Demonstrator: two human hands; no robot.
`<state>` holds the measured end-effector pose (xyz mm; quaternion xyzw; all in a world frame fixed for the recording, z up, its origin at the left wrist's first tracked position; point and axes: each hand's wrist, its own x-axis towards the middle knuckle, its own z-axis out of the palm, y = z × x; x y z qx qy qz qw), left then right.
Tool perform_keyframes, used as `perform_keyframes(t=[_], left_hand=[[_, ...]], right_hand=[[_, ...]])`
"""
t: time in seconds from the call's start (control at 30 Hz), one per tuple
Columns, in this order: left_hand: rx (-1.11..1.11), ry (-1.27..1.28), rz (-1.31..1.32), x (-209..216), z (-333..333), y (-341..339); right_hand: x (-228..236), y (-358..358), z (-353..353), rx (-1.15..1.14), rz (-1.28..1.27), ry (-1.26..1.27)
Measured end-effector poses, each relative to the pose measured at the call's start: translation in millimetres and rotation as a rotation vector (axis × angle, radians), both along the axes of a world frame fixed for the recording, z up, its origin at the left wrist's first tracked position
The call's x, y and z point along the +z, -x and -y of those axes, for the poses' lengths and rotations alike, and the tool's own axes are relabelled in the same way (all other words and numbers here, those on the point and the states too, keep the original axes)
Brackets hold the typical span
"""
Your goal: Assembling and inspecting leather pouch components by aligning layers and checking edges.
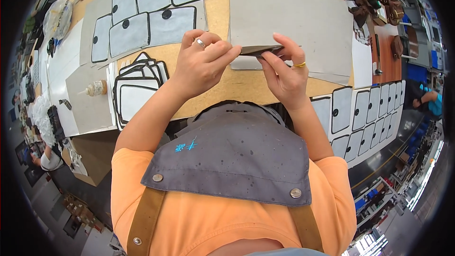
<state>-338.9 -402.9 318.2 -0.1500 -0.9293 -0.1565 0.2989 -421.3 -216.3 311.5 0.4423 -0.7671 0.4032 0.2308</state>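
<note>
Seen from above, a person in an orange shirt and grey apron stands at a wooden worktable [218, 4]. Both hands meet over the table's near edge and hold a thin, flat dark piece [259, 50] between them. The left hand [201, 64], wearing a silver ring, pinches the piece's left end between thumb and fingers. The right hand [284, 73], wearing a gold ring, clamps the right part from above and below. The piece is seen nearly edge-on; its long axis runs left to right, with its ends pointing toward each hand. Just behind it lies a large grey sheet [294, 19]. Grey panels with black borders and round black dots [142, 16] cover the table's left side, and a stack of white, black-edged panels [137, 90] sits beside the left forearm.
</note>
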Motion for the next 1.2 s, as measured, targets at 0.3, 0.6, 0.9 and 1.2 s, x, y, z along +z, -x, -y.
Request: perform_keyframes(t=[0.3, 0.6, 0.9, 1.2], left_hand=[[0.079, 0.005, -0.028, -9, -6, -12], [0.269, -0.828, 0.258, -22, -17, -17], [0.641, -0.251, 0.305, -119, -7, -55], [0.190, -0.177, 0.389, -124, -18, -31]], right_hand=[[-17, -2, -3, 0.143, 0.034, -0.036], [-9, -7, 16, 0.117, 0.162, 0.034], [-95, 19, 28, 0.250, 0.187, -0.659], [-108, 44, 43, 0.211, 0.432, -0.421]])
